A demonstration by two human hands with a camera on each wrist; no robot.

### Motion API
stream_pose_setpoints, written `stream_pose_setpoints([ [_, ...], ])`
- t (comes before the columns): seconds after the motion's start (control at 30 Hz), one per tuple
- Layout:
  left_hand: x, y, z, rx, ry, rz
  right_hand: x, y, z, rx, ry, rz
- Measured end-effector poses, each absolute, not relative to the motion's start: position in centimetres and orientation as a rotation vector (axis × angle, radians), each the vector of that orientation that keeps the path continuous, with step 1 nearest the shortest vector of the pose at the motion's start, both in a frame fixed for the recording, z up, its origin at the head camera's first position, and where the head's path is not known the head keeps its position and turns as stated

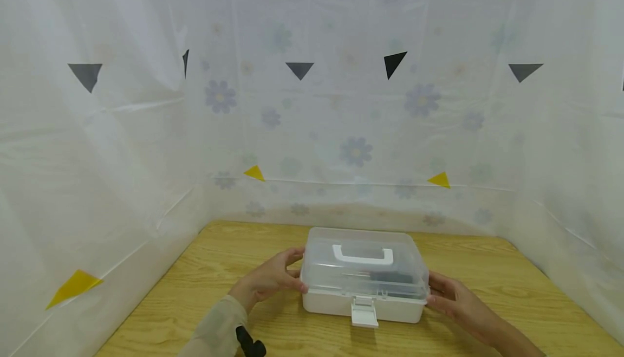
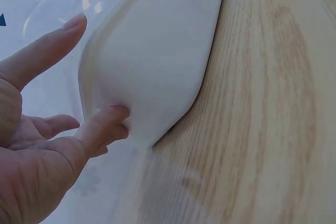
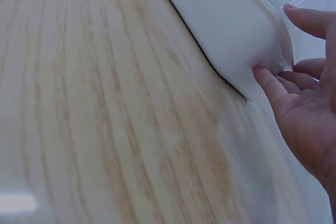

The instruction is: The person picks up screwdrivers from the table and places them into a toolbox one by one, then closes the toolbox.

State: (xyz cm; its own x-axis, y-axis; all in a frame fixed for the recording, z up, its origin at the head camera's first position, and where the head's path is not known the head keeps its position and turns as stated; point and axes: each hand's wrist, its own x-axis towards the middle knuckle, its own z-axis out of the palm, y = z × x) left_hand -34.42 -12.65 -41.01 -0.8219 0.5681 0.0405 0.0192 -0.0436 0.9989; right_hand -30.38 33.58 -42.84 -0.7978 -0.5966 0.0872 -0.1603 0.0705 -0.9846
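A plastic storage box point(image 1: 322, 303) with a clear lid and a white base stands on the wooden table between my two hands. Its lid is down, with a white handle point(image 1: 363, 259) lying on top, while the white front latch point(image 1: 364, 312) sticks outward. Something dark shows dimly through the lid. At the box's left end, fingertips of my left hand point(image 1: 270, 277) touch the white wall point(image 2: 152, 51), thumb spread away from the fingers. Opposite, my right hand point(image 1: 460, 305) touches the right end, with a fingertip on the white wall point(image 3: 226, 30).
Wood-grain table point(image 1: 234, 254) surrounds the box. Pale flowered sheeting point(image 1: 312, 129) hangs behind, and plain sheeting point(image 1: 97, 183) borders the left side. Black and yellow markers are stuck on it. A black object point(image 1: 250, 342) sits at my left sleeve.
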Motion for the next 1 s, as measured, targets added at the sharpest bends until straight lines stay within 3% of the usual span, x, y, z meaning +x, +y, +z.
stream_pose_setpoints([
  [1.0,-34.06,-12.67,-40.53,0.632,2.008,1.79,-30.27,33.75,-42.18,-0.714,2.12,-1.67],
])
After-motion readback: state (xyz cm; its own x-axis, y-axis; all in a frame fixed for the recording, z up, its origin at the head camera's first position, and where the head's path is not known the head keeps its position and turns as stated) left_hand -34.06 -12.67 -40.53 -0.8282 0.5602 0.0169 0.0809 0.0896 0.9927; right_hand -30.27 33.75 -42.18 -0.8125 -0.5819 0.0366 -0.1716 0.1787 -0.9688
